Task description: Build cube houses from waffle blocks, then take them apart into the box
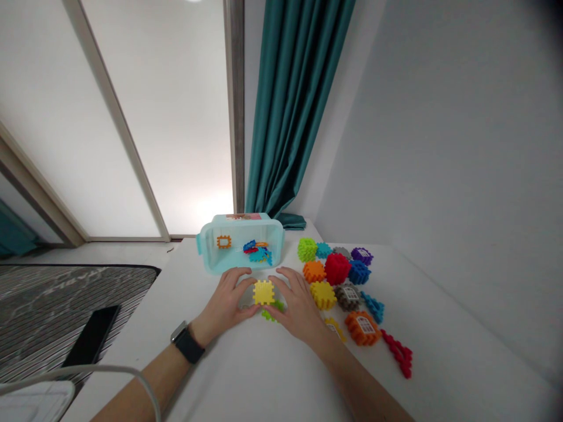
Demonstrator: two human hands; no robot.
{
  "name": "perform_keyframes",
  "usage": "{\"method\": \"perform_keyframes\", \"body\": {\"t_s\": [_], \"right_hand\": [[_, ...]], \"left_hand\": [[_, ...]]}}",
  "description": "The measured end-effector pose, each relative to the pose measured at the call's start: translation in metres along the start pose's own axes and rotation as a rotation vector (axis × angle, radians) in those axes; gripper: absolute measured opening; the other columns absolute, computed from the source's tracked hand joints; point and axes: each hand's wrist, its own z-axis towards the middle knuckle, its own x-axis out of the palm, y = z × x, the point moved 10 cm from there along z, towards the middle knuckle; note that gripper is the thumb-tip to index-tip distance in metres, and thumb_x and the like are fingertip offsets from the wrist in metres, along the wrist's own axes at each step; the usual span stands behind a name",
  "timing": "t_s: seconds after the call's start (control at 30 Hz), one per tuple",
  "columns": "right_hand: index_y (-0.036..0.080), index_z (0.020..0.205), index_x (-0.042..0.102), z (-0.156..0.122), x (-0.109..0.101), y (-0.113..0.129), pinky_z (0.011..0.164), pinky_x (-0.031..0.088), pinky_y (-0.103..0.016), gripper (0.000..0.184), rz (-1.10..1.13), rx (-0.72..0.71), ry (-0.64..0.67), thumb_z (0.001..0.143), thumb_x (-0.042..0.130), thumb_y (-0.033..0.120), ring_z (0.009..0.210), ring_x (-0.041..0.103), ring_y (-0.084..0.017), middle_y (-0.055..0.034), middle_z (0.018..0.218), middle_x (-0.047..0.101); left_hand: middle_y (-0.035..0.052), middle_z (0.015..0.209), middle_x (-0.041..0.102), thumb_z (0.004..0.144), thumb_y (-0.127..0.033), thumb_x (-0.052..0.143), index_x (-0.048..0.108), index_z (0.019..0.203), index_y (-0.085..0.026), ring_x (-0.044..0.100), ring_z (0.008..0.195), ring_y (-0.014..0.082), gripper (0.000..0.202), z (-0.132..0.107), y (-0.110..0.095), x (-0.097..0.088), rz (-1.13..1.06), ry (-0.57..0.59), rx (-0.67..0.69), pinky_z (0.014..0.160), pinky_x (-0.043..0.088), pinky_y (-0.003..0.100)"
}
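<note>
Head view: left hand [224,300] and right hand [298,305] are curving around a grey block piece [247,298] from either side, fingers spread, grip firmness unclear. Yellow block piece [264,292] is sitting against it, green block piece [272,313] poking out below. Teal plastic box [240,243] is lying just ahead on the surface [246,375], colored block pieces [336,268] spreading rightward.

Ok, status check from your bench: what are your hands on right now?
Left hand and right hand cupped around yellow waffle block. Grey piece and green piece beneath it. Aqua plastic box just ahead; loose blocks to the right.
</note>
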Motion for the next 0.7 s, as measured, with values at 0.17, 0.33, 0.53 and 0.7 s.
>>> {"method": "perform_keyframes", "body": {"t_s": [0.17,0.33,0.53,0.7], "right_hand": [[0.025,0.131,0.052,-0.001,0.002,-0.002,0.103,0.046,-0.055,0.05,0.021,0.013,0.009,0.086,0.07,0.037,0.125,0.05,-0.034,-0.0143,0.135,0.054],[0.024,0.134,0.049,-0.001,0.0,-0.004,0.103,0.047,-0.052,0.049,0.077,0.053,-0.017,0.089,0.067,0.033,0.124,0.052,-0.032,-0.0145,0.133,0.055],[0.024,0.125,0.057,-0.001,-0.003,-0.004,0.102,0.047,-0.052,0.036,0.057,0.012,-0.046,0.09,0.065,0.026,0.123,0.052,-0.031,-0.0132,0.132,0.055],[0.025,0.114,0.062,-0.002,-0.005,-0.004,0.101,0.048,-0.05,0.025,0.097,0.005,-0.082,0.09,0.064,0.024,0.12,0.054,-0.029,-0.0119,0.128,0.057]], "left_hand": [[0.0148,0.127,0.055,0.083,-0.032,0.074,0.055,0.118,-0.021,0.054,0.118,0.0297,0.042,0.0,0.0,0.001,-0.013,0.009,-0.015,0.099,0.049,0.047],[0.0132,0.127,0.053,0.084,-0.031,0.074,0.055,0.118,-0.023,0.054,0.119,0.0282,0.04,-0.001,0.011,0.001,-0.146,-0.024,-0.12,0.099,0.05,0.047],[0.0093,0.116,0.055,0.081,-0.027,0.076,0.056,0.109,-0.022,0.058,0.11,0.0245,0.035,-0.002,0.023,-0.001,-0.289,-0.091,-0.231,0.096,0.051,0.043],[0.0088,0.115,0.055,0.079,-0.026,0.078,0.054,0.104,-0.022,0.058,0.109,0.0239,0.035,-0.003,0.019,0.0,-0.302,-0.1,-0.226,0.094,0.05,0.042]]}}
